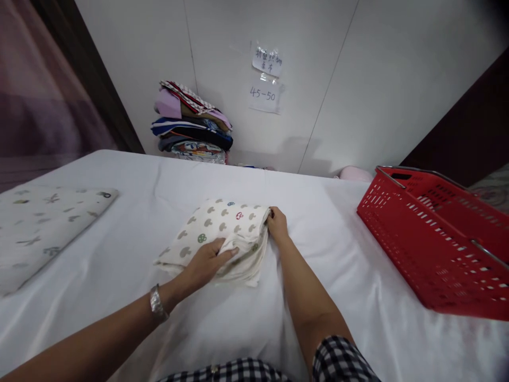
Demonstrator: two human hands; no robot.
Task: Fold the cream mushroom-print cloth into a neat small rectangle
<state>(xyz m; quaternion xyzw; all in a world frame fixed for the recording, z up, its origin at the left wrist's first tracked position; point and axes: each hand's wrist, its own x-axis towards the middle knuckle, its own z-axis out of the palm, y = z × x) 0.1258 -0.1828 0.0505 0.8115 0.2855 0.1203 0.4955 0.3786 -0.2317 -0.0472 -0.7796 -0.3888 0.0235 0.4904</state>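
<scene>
Pressing one folded cloth (222, 233), left hand (204, 263) flat, right hand (277, 225) pinching its corner (one red basket (437, 244) nearby)

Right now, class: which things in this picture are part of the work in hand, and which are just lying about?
In hand:
- folded mushroom-print cloth
- left hand, flat on it
- right hand, pinching its corner

Lying about:
- red basket, at the right
- pile of clothes, by the wall
- printed pad, at the left
- paper notes, on the wall
</scene>
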